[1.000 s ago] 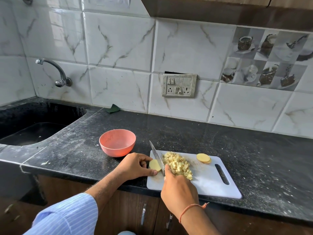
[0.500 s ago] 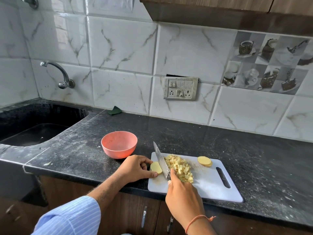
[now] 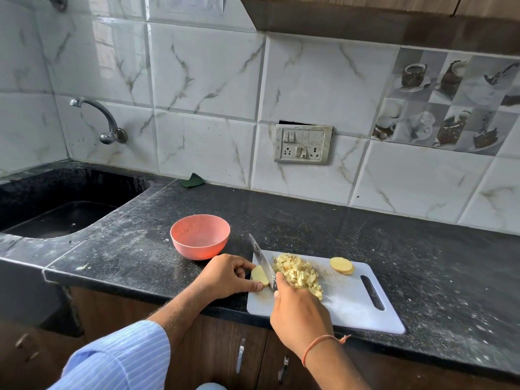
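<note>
Pinching a pale potato slice (image 3: 259, 275) with the left hand (image 3: 228, 277), thumb on the near side and curled fingers on the far side, flat on the left end of a white cutting board (image 3: 351, 308). Gripping a knife (image 3: 261, 261) in the right hand (image 3: 298, 313), fingers wrapped round a handle hidden under the palm, forefinger stretched along the spine. Blade down against the right edge of the slice, tip pointing away toward the wall and reaching just past the far edge of the board. Just right of the blade, a heap of diced potato (image 3: 299, 273) in the middle of the board, partly covered at its near end by the right hand. Farther right, apart from the heap, two round slices (image 3: 342, 265) stacked and slightly offset, near the far edge of the board. Board lying at the front edge of a dark speckled surface (image 3: 309, 220). Just beyond the left hand, a pink bowl (image 3: 199, 237), upright on the surface. At far left, a black sink (image 3: 56, 218) sunk into the surface, with a metal tap (image 3: 104, 122) on the tiled wall above. On the wall behind the board, a switch panel (image 3: 303, 144); at the foot of the wall, a small green scrap (image 3: 192, 181).
</note>
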`<state>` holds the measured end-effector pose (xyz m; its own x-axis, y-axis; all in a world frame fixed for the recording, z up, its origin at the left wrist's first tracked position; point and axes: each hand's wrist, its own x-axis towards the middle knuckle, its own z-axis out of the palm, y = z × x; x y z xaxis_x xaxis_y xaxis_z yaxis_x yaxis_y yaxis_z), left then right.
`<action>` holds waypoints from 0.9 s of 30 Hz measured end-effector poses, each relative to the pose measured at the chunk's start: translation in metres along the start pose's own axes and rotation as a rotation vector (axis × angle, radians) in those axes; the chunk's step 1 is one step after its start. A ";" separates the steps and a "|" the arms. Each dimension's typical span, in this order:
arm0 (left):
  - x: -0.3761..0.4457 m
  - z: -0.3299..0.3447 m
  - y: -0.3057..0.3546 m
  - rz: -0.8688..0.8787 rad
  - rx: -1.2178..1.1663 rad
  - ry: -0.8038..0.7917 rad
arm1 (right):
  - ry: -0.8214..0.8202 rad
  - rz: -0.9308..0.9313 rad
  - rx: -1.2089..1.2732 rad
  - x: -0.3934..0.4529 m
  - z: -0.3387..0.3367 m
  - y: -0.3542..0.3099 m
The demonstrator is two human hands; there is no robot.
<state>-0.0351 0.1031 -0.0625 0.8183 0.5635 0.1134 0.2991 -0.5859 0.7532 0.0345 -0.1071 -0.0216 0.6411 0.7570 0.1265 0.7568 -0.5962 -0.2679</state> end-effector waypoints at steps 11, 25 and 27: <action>-0.002 0.001 0.000 0.011 0.012 0.005 | 0.063 0.004 0.070 -0.016 0.006 0.008; -0.001 0.003 -0.002 0.046 -0.020 0.040 | 0.021 -0.028 0.014 0.001 0.000 0.000; -0.002 0.003 -0.002 0.048 -0.016 0.042 | 0.014 -0.023 -0.001 0.005 0.000 -0.005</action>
<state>-0.0358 0.1015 -0.0661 0.8100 0.5594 0.1761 0.2520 -0.6031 0.7568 0.0340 -0.1008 -0.0199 0.6250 0.7668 0.1464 0.7718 -0.5787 -0.2636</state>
